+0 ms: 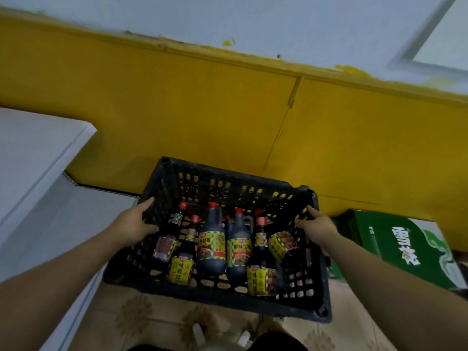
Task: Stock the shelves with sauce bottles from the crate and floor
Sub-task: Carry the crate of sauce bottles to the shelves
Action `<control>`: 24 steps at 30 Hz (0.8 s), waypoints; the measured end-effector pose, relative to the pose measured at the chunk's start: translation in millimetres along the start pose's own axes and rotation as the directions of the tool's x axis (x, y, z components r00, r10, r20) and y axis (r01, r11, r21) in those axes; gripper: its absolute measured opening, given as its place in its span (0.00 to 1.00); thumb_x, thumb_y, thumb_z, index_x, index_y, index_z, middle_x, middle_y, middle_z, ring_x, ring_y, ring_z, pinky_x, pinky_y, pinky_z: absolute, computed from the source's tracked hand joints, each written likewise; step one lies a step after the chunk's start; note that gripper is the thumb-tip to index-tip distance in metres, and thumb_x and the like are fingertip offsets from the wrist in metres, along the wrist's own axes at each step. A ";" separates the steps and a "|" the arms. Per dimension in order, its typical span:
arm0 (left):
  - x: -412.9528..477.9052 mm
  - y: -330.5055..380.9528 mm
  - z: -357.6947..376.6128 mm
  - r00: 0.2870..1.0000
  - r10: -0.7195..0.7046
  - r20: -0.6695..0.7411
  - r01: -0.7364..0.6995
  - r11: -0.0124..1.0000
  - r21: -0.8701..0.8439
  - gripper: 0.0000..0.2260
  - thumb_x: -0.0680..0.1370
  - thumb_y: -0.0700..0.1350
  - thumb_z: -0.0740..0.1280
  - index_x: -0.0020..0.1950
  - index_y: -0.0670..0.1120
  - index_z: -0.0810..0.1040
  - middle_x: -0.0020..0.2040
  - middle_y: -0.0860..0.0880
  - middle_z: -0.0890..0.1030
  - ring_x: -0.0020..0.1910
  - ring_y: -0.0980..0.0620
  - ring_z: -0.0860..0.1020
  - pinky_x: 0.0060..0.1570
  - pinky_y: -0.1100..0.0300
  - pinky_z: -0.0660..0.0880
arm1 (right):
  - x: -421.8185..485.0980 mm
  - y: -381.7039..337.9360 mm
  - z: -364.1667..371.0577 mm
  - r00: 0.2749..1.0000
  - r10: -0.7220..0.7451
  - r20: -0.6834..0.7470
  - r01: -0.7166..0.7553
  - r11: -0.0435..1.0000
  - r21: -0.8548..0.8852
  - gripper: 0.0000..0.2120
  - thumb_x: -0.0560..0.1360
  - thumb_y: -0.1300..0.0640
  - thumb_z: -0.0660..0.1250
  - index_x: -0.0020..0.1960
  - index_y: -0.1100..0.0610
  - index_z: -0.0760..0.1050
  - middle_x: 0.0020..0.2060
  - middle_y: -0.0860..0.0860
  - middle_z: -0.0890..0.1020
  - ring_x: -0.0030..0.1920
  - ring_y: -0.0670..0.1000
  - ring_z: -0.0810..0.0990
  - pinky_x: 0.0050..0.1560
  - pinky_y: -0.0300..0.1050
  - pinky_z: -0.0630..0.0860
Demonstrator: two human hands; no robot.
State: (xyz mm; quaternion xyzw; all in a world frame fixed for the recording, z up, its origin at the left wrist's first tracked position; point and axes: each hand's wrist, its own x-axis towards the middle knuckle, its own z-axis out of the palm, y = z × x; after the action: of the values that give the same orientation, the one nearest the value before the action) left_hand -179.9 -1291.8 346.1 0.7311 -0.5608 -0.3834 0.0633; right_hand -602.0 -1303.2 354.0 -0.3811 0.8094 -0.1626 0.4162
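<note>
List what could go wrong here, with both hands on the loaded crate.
1. The bottles lie loose and lean at different angles in the crate; a tilt could knock them together.
2. The left hand and right hand grip only the side rims, so the load might slip.
3. The green carton sits close to the crate's right side; a swing could hit it.

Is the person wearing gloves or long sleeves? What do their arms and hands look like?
No gloves and no long sleeves. The left hand and the right hand are both bare, with no rings that I can see. The left arm and the right arm are bare too, right to the picture's edge: no sleeve, watch or bracelet shows.
</note>
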 end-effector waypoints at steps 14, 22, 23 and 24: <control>160.9 -70.3 142.0 0.991 -0.135 0.027 0.137 0.977 -0.163 0.40 0.74 0.40 0.72 0.78 0.52 0.52 0.70 0.44 0.71 0.64 0.43 0.73 0.57 0.55 0.71 | 206.6 66.9 118.8 0.994 0.035 0.100 -0.023 0.992 -0.123 0.32 0.78 0.50 0.67 0.78 0.43 0.56 0.53 0.54 0.80 0.30 0.52 0.72 0.28 0.46 0.69; 260.0 -140.5 222.5 0.980 -0.168 0.108 0.186 0.965 -0.187 0.39 0.73 0.36 0.71 0.78 0.50 0.53 0.70 0.43 0.71 0.66 0.44 0.71 0.63 0.54 0.67 | 292.8 133.9 205.8 0.993 0.071 0.098 -0.062 0.993 -0.098 0.31 0.77 0.52 0.68 0.77 0.45 0.59 0.67 0.53 0.74 0.51 0.54 0.77 0.46 0.42 0.73; 269.6 -147.3 232.0 0.980 -0.169 0.108 0.187 0.965 -0.184 0.39 0.73 0.36 0.71 0.78 0.49 0.54 0.70 0.42 0.71 0.66 0.44 0.71 0.63 0.54 0.68 | 301.8 140.1 214.0 0.993 0.068 0.100 -0.058 0.993 -0.099 0.31 0.77 0.53 0.68 0.77 0.46 0.60 0.67 0.53 0.74 0.48 0.52 0.77 0.42 0.39 0.73; 278.7 -153.9 241.0 0.980 -0.170 0.102 0.186 0.966 -0.178 0.39 0.73 0.35 0.71 0.78 0.49 0.54 0.70 0.42 0.71 0.66 0.43 0.72 0.63 0.55 0.68 | 311.2 145.7 222.0 0.993 0.063 0.100 -0.053 0.994 -0.098 0.31 0.78 0.54 0.68 0.77 0.47 0.60 0.67 0.53 0.75 0.45 0.51 0.76 0.39 0.38 0.72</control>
State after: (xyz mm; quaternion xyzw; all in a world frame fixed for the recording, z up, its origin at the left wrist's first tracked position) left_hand -191.9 -1396.7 -38.9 0.7521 -0.4569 -0.4693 0.0728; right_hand -608.1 -1429.5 -35.1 -0.3848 0.8044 -0.0916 0.4432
